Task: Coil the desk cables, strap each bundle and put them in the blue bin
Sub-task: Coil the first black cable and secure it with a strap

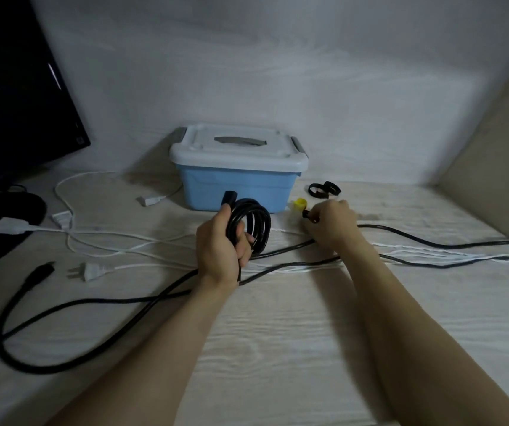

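Observation:
My left hand (pixel 220 244) grips a coil of black cable (pixel 254 224) held upright in front of the blue bin (pixel 234 187), whose white lid (pixel 237 149) is closed. My right hand (pixel 333 224) pinches a small dark strap end (pixel 307 214) beside a yellow strap (pixel 300 204) to the right of the bin. Two black strap rings (pixel 324 189) lie behind it. A loose black cable (pixel 77 305) trails across the desk to the left and right. White cables (pixel 117 241) with a white plug (pixel 91 270) lie on the left.
A dark monitor (pixel 10 96) stands at the far left with its base on the desk. The wall is close behind the bin, and a side panel (pixel 493 142) closes the desk on the right. A white adapter (pixel 11 226) lies near the monitor base.

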Motion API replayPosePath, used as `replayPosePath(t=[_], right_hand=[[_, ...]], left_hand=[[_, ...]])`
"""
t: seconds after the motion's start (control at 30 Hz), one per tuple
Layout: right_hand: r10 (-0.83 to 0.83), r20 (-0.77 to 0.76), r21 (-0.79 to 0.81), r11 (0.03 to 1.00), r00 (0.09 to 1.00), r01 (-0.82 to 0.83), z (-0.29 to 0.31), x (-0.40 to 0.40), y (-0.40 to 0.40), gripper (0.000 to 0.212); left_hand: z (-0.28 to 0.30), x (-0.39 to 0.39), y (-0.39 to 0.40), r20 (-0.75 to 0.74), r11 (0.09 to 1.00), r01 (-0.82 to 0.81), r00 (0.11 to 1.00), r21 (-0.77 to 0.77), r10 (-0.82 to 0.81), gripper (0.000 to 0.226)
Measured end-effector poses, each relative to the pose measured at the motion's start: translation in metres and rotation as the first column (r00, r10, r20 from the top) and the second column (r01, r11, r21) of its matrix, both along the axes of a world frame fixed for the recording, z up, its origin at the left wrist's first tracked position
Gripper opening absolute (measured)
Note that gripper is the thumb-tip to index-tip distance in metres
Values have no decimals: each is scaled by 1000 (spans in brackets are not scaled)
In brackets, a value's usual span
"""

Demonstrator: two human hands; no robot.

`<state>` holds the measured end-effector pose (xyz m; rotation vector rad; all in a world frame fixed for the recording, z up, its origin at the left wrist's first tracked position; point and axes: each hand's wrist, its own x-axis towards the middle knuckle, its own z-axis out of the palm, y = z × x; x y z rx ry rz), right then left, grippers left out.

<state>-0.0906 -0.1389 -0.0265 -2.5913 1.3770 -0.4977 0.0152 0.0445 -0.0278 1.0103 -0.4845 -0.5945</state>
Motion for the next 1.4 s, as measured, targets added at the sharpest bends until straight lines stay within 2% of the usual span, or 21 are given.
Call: replayPosePath(t=[0.07,0.1,0.2,0.27,0.3,0.37,0.43,0.5,0.6,0.7,0.83,0.93,1.0,1.07,1.17,1.3,1.4], right_hand=[[79,207,-108,992,975,-57,0,1,-3,18],[131,341,-146,986,931,-85,2,1,-2,16],[233,645,-128,972,727,-198,15,2,20,15],[200,795,3,943,572,-334,20,7,42,17],[150,862,107,880,485,-463,21,10,52,19],[35,920,278,642,389,-715,20,17,71,20],[37,911,346,476,411,-809,18,21,81,19],[64,905,356,425,420,-832,15,22,86,21],[60,905,356,436,421,-827,12,26,88,19],[19,922,331,476,386,-815,13,28,94,7],[86,910,293,562,407,-773,12,29,101,9],[151,890,271,584,431,-765,9,32,107,11],[125,898,280,579,422,-766,8,32,106,15],[122,915,255,566,386,-784,8,30,106,17],[166,923,212,536,348,-817,9,30,106,21],[190,903,220,567,386,-794,6,31,104,27],[243,876,201,601,416,-774,6,30,101,33]], left_hand=[[0,-2,-1,82,999,-36,996,34,33,53],[0,-3,-1,119,997,-52,992,50,46,53],[4,-4,1,188,991,-101,979,83,84,51],[9,0,2,172,990,-108,981,88,92,51],[11,3,2,135,992,-99,987,80,88,51],[13,8,1,21,997,-44,999,65,43,52],[17,11,1,-30,997,31,999,69,-29,50],[17,15,3,18,991,102,994,83,-104,47],[15,27,10,188,980,173,964,100,-189,46],[9,32,14,379,984,111,912,136,-155,51],[4,29,12,378,981,80,915,176,-143,40],[1,32,15,518,972,133,828,194,-217,35],[0,35,18,574,965,137,781,224,-244,27],[1,35,18,575,964,128,782,231,-242,19],[4,32,17,479,974,121,854,191,-201,23],[8,35,18,405,982,54,906,181,-125,28],[7,41,19,470,980,-13,879,198,-83,29]])
